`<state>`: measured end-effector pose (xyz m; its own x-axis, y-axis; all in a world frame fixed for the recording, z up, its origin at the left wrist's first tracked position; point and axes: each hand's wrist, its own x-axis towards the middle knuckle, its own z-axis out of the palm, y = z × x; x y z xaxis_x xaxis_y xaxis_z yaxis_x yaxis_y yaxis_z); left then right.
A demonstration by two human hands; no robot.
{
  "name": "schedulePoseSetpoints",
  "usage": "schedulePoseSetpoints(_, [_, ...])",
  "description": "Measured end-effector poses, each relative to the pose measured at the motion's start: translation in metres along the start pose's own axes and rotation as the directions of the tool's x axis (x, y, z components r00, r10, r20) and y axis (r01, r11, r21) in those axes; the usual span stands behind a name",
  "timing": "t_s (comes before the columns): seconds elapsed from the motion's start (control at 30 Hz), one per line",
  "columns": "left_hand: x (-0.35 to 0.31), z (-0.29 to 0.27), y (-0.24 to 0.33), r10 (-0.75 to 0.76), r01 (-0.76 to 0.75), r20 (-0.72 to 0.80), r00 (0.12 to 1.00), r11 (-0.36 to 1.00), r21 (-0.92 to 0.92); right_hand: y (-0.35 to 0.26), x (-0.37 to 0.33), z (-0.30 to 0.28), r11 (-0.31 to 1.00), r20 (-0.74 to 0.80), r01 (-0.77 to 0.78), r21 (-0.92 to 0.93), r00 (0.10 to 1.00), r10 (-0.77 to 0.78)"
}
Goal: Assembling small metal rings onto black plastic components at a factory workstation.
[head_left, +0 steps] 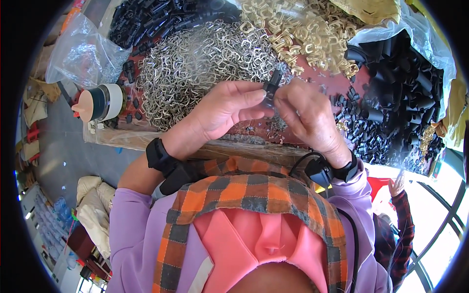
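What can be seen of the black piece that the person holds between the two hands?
The black piece is small and narrow, with a slimmer upper end above a wider body; it looks like plastic. It leans slightly, top toward the right. The left hand grips it; the right hand is at its lower part, where details are hidden. In the picture it appears near the silvery metal heap.

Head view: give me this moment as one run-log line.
left hand: holds elongated black plastic part | right hand: curled beside it, contact unclear | piles: bent silver metal pieces, gold-coloured U-shaped clips
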<state>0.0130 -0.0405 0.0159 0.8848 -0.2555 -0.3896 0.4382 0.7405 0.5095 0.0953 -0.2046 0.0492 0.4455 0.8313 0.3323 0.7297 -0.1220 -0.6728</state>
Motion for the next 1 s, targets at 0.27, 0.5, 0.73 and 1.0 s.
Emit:
schedulePoseSetpoints(0.27, [-0.003,0.007,0.001,-0.005,0.008,-0.051,0.999,0.997,0.077,-0.008,-0.003,-0.003,0.972,0.09,0.106,-0.211,0.992,-0.088])
schedulePoseSetpoints(0.5, [-0.004,0.007,0.002,-0.025,0.026,-0.025,0.999,0.999,0.045,-0.007,-0.007,0.004,0.989,0.006,-0.075,0.125,0.997,0.075])
schedulePoseSetpoints(0.73, [-0.003,0.002,0.002,-0.066,0.065,-0.038,0.997,0.998,-0.027,-0.006,-0.005,0.008,0.985,-0.056,0.086,-0.151,0.994,-0.096])
schedulePoseSetpoints(1.0, [-0.001,0.002,0.002,-0.049,0.049,-0.054,0.997,0.999,-0.006,-0.003,0.0,0.001,0.998,0.039,-0.064,-0.018,0.997,0.064])
